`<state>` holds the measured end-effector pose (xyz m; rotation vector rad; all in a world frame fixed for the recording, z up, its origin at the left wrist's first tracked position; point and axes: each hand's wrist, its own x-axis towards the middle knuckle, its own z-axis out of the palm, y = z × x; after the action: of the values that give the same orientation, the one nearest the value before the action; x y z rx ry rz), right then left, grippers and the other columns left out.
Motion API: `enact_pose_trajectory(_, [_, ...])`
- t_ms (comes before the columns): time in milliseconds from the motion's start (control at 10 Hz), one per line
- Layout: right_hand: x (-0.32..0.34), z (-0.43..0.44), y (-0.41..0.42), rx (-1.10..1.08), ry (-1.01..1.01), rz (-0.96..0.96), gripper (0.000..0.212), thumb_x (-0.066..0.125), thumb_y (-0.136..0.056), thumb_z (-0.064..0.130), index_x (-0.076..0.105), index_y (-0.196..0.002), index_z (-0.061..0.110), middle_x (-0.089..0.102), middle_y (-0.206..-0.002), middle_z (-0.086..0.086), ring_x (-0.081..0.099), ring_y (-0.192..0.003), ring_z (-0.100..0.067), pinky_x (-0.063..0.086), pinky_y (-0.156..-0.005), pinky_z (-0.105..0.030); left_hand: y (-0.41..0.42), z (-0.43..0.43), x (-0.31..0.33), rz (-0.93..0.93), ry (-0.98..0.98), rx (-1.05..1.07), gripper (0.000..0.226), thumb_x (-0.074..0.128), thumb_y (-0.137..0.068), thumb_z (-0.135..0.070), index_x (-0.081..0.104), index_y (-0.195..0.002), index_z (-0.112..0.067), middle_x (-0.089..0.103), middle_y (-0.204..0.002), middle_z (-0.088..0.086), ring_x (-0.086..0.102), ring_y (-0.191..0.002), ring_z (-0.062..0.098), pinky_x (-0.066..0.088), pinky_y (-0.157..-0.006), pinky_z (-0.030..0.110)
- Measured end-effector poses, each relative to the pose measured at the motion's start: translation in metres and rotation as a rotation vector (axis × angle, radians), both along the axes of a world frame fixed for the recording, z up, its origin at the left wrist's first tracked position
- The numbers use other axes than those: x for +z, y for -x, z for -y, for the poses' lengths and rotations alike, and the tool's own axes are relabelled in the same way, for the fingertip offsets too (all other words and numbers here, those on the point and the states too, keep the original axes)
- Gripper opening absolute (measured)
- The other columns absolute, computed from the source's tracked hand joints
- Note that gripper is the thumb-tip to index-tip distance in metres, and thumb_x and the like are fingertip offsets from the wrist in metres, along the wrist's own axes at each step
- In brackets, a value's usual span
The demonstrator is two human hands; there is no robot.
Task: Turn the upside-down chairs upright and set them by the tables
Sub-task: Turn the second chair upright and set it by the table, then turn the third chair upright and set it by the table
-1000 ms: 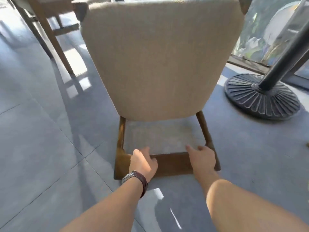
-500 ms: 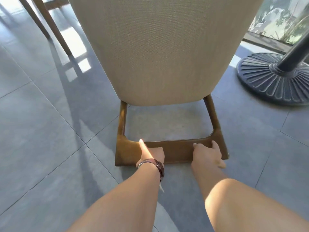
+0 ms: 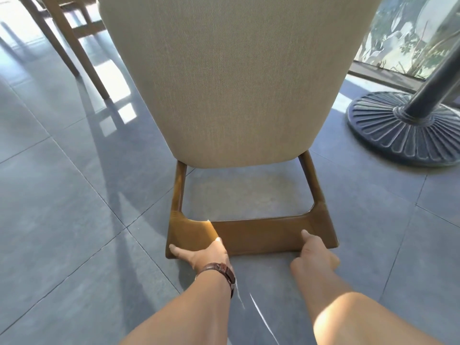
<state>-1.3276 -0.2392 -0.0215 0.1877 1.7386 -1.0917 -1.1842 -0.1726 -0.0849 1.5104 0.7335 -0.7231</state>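
Observation:
A chair (image 3: 236,78) with a broad beige upholstered panel fills the middle of the head view. Its brown wooden crossbar (image 3: 258,235) lies low, at the grey tiled floor. My left hand (image 3: 206,252), with a brown watch strap on the wrist, holds the bar's lower edge near its left end, thumb stretched out to the left. My right hand (image 3: 313,252) holds the lower edge near the right end, thumb up on the bar's face and fingers curled under it. The fingertips of both hands are hidden beneath the bar.
A black ribbed table pedestal base (image 3: 388,135) with a dark pole (image 3: 438,80) stands on the floor at the right. Wooden furniture legs (image 3: 74,46) stand at the upper left. A glass wall (image 3: 398,33) runs along the far right.
Both hands have slid from the top of the crossbar down to its lower edge, and the left thumb has spread out to the left. The chair looks closer and larger.

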Motion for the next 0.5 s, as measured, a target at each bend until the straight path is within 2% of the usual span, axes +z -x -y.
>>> enact_pose_trajectory(100, [-0.005, -0.002, 0.001, 0.099, -0.005, 0.039, 0.064, 0.089, -0.069, 0.024, 0.059, -0.124, 0.012, 0.067, -0.119, -0.007, 0.065, -0.104, -0.029, 0.054, -0.096, -0.046, -0.011, 0.0, 0.024, -0.079, 0.138, 0.216, 0.12, 0.069, -0.083, -0.008, -0.011, -0.128, -0.085, 0.037, -0.14, -0.002, 0.057, -0.105, 0.031, 0.049, -0.103, 0.061])
enact_pose_trajectory(200, [0.003, 0.0, -0.007, 0.13, -0.029, 0.033, 0.05, 0.088, -0.072, 0.024, 0.061, -0.111, 0.012, 0.066, -0.107, -0.007, 0.066, -0.098, -0.031, 0.057, -0.09, -0.047, -0.017, 0.004, 0.033, -0.05, 0.109, 0.144, 0.125, 0.07, -0.083, -0.007, -0.014, -0.121, -0.091, 0.05, -0.134, 0.006, 0.065, -0.104, 0.037, 0.053, -0.098, 0.062])
enact_pose_trajectory(300, [-0.003, -0.003, -0.014, 0.076, 0.086, 0.15, 0.055, 0.077, -0.072, 0.036, 0.06, -0.118, 0.011, 0.065, -0.11, -0.017, 0.063, -0.104, -0.038, 0.052, -0.099, -0.055, -0.014, 0.0, 0.073, 0.11, 0.029, -0.051, 0.116, 0.066, -0.087, -0.008, -0.008, -0.136, -0.083, 0.045, -0.141, 0.011, 0.062, -0.085, 0.024, 0.05, -0.101, 0.054])
enact_pose_trajectory(400, [0.04, -0.007, -0.019, 0.204, 0.129, 0.04, 0.064, 0.073, -0.076, 0.038, 0.057, -0.125, 0.001, 0.063, -0.117, -0.017, 0.062, -0.113, -0.042, 0.05, -0.1, -0.046, -0.018, -0.011, 0.119, 0.188, -0.119, -0.333, 0.097, 0.052, -0.094, 0.0, 0.007, -0.156, -0.058, 0.034, -0.151, 0.02, 0.045, -0.073, 0.019, 0.04, -0.093, 0.041])
enact_pose_trajectory(500, [0.062, -0.008, -0.014, 0.199, 0.034, -0.015, 0.041, 0.07, -0.089, 0.017, 0.055, -0.126, 0.004, 0.059, -0.119, 0.001, 0.061, -0.118, -0.03, 0.049, -0.092, -0.037, -0.024, -0.017, 0.133, 0.292, -0.164, -0.399, 0.092, 0.055, -0.089, -0.002, 0.021, -0.155, -0.056, 0.045, -0.148, 0.019, 0.053, -0.096, 0.031, 0.044, -0.1, 0.042])
